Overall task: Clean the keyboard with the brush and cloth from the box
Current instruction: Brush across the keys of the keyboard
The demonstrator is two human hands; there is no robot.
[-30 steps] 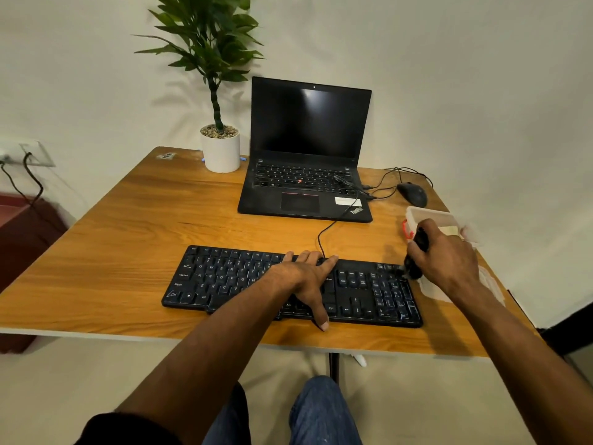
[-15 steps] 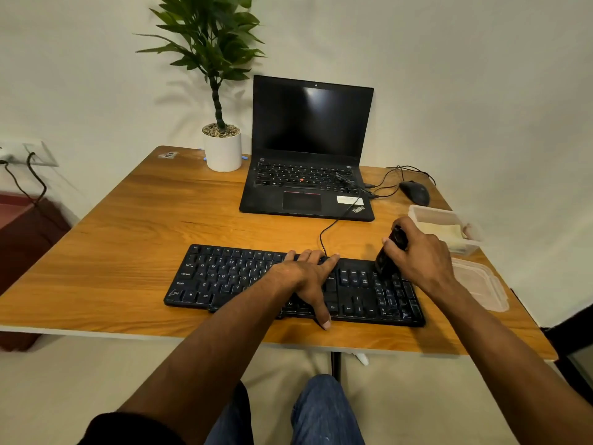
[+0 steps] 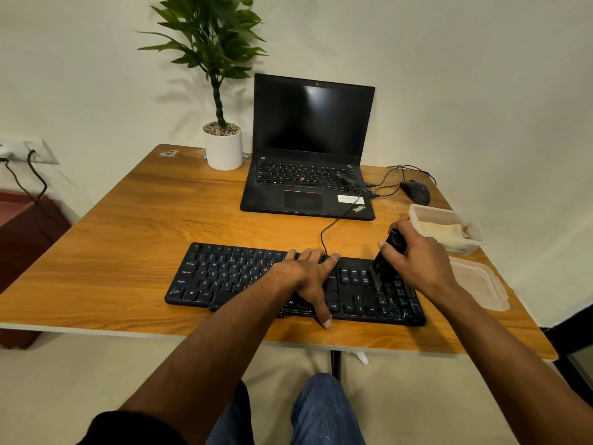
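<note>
Keyboard [image 3: 244,277], flat black plastic with matte keycaps, is lying along the near edge of the wood-grain worktop [image 3: 128,239]. Left hand [image 3: 309,277] is resting open, palm down, fingers spread across the keyboard's middle. Right hand [image 3: 420,264] is gripping a dark, stubby brush [image 3: 386,261], tilted, its lower end touching keys at the keyboard's right end. Box [image 3: 446,231], translucent rectangular plastic, is sitting just behind the keyboard's right end with a pale folded cloth [image 3: 441,231] inside; its flat lid [image 3: 481,287] is lying right of the keyboard.
</note>
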